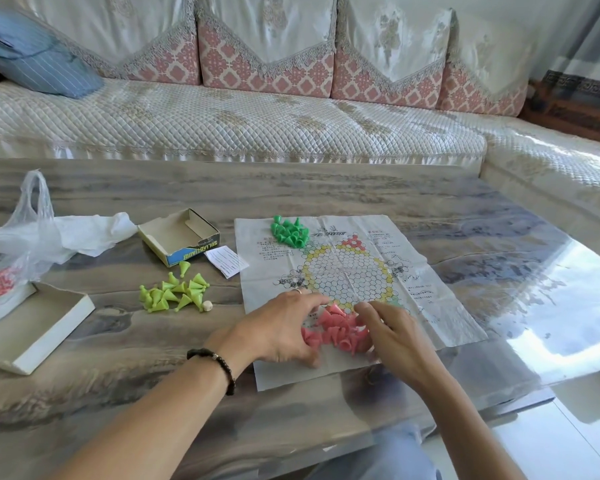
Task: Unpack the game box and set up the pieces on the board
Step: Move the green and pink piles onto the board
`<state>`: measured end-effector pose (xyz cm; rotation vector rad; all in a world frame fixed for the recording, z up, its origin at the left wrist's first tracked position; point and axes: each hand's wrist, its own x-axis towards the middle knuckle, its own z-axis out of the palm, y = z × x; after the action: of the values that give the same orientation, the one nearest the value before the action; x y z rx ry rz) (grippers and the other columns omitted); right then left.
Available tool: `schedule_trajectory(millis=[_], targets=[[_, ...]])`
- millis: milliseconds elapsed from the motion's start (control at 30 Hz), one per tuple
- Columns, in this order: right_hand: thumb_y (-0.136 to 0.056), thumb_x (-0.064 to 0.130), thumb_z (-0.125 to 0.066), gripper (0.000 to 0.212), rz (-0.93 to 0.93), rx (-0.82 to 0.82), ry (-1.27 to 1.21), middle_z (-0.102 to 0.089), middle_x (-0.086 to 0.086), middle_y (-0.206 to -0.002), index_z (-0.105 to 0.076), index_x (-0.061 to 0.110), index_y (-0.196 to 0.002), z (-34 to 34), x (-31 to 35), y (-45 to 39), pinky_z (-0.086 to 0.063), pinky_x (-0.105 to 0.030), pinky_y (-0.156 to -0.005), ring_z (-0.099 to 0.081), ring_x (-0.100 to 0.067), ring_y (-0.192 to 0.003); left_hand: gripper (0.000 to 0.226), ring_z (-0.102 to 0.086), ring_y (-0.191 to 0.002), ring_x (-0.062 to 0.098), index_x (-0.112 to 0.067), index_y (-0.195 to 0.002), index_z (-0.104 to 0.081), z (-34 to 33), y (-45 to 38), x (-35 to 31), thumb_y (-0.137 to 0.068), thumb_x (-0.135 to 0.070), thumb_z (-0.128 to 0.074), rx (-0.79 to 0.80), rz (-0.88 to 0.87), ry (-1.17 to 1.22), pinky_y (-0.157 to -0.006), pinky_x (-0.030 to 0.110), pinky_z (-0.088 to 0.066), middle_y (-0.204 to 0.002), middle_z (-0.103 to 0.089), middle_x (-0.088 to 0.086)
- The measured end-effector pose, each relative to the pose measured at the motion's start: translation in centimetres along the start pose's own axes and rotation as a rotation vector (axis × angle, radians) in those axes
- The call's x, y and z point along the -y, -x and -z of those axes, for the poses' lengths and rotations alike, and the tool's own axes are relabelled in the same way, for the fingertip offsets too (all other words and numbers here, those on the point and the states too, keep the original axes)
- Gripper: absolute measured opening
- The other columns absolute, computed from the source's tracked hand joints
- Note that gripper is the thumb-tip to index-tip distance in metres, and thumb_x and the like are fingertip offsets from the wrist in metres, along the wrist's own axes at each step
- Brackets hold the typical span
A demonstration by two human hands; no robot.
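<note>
Head view: pink cones (336, 329) lie jumbled.

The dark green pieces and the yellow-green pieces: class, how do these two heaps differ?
The dark green pieces lie on the paper board; the yellow-green pieces lie off it, on the table. The dark green pieces are tightly bunched; the yellow-green pieces are spread looser, with a small pale ball beside them. Both are cone-shaped and untouched by either hand.

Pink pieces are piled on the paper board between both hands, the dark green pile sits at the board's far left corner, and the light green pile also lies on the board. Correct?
Not quite. In the head view the light green pile lies on the bare table, left of the paper board, not on it. The rest stands.
</note>
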<state>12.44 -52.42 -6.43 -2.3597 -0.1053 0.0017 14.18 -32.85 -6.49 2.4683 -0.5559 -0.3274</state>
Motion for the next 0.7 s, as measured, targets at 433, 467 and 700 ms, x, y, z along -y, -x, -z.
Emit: schedule_trajectory(millis=[433, 467, 700], targets=[[-0.099, 0.033, -0.041, 0.045, 0.019, 0.063, 0.154, -0.052, -0.014, -0.068, -0.044, 0.002, -0.067, 0.3, 0.8, -2.5, -0.033, -0.032, -0.058, -0.042, -0.016, -0.061, 0.092, -0.045, -0.122, 0.021, -0.023, -0.142, -0.042, 0.6, -2.7, -1.4, -0.063, -0.036, -0.087, 0.088, -0.011, -0.174, -0.100, 0.034, -0.040, -0.133, -0.048, 0.003], [-0.099, 0.034, -0.041, 0.046, 0.029, 0.079, 0.157, -0.051, -0.013, -0.067, -0.042, 0.004, -0.065, 0.2, 0.8, -2.4, -0.033, -0.032, -0.057, -0.041, -0.015, -0.060, 0.084, -0.047, -0.118, 0.021, -0.023, -0.136, -0.048, 0.6, -2.8, -1.4, -0.063, -0.035, -0.087, 0.091, -0.024, -0.164, -0.097, 0.035, -0.041, -0.127, -0.052, 0.002], [-0.099, 0.040, -0.039, 0.050, 0.012, 0.036, 0.085, -0.068, -0.014, -0.082, -0.064, 0.000, -0.084, 0.2, -0.1, -1.8, -0.048, -0.040, -0.073, -0.062, -0.027, -0.080, 0.084, -0.047, -0.119, 0.015, -0.025, -0.140, -0.045, -0.1, -2.2, -0.6, -0.067, -0.040, -0.084, 0.030, -0.054, -0.107, -0.098, 0.029, -0.039, -0.131, -0.050, -0.004]])
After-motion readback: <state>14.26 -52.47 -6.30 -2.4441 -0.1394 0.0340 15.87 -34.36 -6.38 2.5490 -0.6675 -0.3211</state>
